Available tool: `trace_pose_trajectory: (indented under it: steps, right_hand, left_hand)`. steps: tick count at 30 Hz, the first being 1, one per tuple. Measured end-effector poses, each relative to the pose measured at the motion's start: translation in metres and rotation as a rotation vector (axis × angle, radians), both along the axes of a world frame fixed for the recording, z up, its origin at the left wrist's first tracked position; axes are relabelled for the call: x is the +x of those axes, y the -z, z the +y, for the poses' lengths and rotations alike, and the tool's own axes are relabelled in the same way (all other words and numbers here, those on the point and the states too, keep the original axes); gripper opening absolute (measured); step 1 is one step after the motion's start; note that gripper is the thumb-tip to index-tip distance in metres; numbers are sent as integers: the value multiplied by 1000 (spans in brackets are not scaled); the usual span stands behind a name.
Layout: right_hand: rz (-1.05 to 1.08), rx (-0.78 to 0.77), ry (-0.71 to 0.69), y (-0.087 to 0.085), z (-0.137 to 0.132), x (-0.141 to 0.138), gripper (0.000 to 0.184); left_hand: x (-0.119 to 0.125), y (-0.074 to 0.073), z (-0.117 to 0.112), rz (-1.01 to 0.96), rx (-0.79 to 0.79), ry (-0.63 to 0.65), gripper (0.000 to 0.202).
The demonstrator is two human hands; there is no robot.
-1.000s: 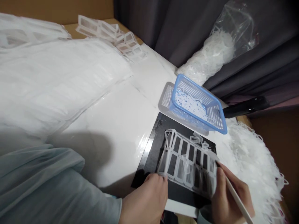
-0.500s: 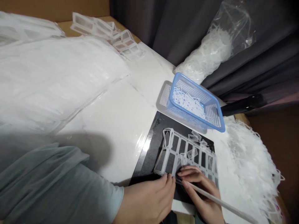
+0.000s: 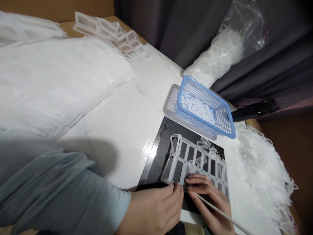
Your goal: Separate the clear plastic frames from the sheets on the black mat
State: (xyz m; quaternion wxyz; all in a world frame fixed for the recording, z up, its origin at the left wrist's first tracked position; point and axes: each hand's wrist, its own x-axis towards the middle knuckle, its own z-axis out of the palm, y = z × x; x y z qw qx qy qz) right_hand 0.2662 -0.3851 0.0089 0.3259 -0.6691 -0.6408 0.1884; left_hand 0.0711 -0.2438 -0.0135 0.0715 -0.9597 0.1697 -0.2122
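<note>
A translucent lattice sheet [image 3: 180, 159] with rectangular openings lies on a black board [image 3: 154, 169]. My left hand [image 3: 162, 205] is at its near edge, with the fingers closed and the fingertips on the sheet's rim. My right hand [image 3: 211, 200] is closed around a thin pale stick-like tool [image 3: 222, 213], whose tip is hidden between the two hands. Small clear cut-out pieces [image 3: 201, 161] are scattered on the sheet, some of them right by my right fingertips. What lies under the fingertips is hidden.
Beyond the board stands a blue basket [image 3: 205, 121] holding thin white loops. A heap of white loops [image 3: 261, 173] is at the right, and a clear bag [image 3: 217, 55] of them leans on the curtain. Large stacked translucent sheets [image 3: 56, 85] cover the left of the white table [image 3: 122, 114].
The tool's rear end has swung slightly toward me, and my right fingers have shifted a little. My left hand stays nearly still at the sheet's edge.
</note>
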Motion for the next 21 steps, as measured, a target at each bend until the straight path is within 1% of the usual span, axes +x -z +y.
trace_pose_trajectory:
  steps: [4,6,8,9,11,13,14,15,16,17,19,21]
  right_hand:
    - [-130,65,-15,1,1,-4,13]
    - [-192,104,30,4,1,-4,13]
    - [-254,119,113,8,-1,-2,12]
    - [-288,121,178,9,-2,-1,9]
    - [-355,151,384,11,-5,3,5]
    - [-386,236,647,9,-8,6,9]
    - [-374,290,754,7,-10,7,12]
    - [-342,335,810,5,-12,8,13]
    - [-293,349,797,2,-14,9,12]
    - [-237,322,726,0,-17,10,10]
    - [-136,173,476,-3,-21,13,4]
    - [-69,19,240,-3,-24,15,6]
  left_hand:
    - [1,1,-1,4,5,-12,36]
    - [2,1,-2,-12,7,-3,35]
    - [2,1,-2,-20,2,-7,35]
    - [1,1,-2,-15,1,-14,35]
    - [1,0,-2,-2,8,-16,36]
    - [0,0,-2,6,22,-12,37]
    - [0,0,-2,6,27,-8,38]
    - [0,0,-2,6,32,-8,38]
    - [0,0,-2,7,36,-11,38]
    - [0,1,-2,8,36,-14,38]
    - [0,1,-3,9,34,-20,37]
    - [0,2,-4,8,29,-23,37]
